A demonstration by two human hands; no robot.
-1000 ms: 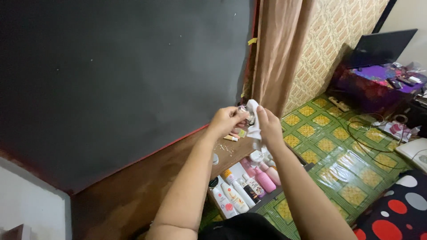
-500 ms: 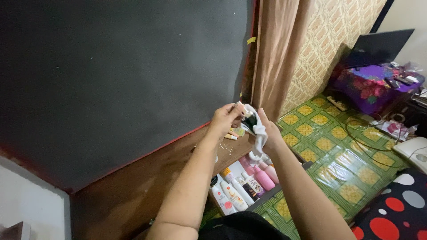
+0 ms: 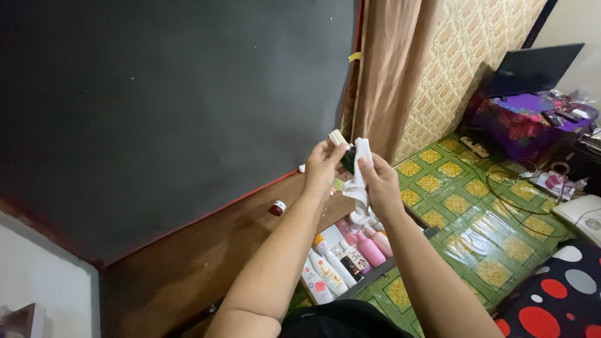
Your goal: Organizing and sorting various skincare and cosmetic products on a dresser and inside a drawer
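- Fingers (image 3: 333, 149) of the left hand (image 3: 322, 168) were pinched round a small dark object (image 3: 348, 159) with a pale cap (image 3: 337, 137) at its top, held up in front of the large dark panel (image 3: 169, 100).
- Right hand (image 3: 377, 181) was clenched on a white cloth (image 3: 359, 175), pressing it against the dark object; the cloth hung crumpled below the fingers.
- Object appeared dark, almost black, and small; its shape could not be made out, because both hands and the cloth covered most of it.
- Below the hands, a tray (image 3: 375, 273) of pink and white tubes and bottles (image 3: 341, 263) rested at the edge of the wooden ledge (image 3: 188, 263); the forearms cut off part of it.
- Small red-and-white jar (image 3: 277, 207) stood on the ledge, well apart from the hands.
- Brown curtain (image 3: 391, 69) hung just behind the hands; green patterned floor (image 3: 476, 213) lay to the right.
- Items on the purple-covered stand (image 3: 526, 119) were too small to identify.
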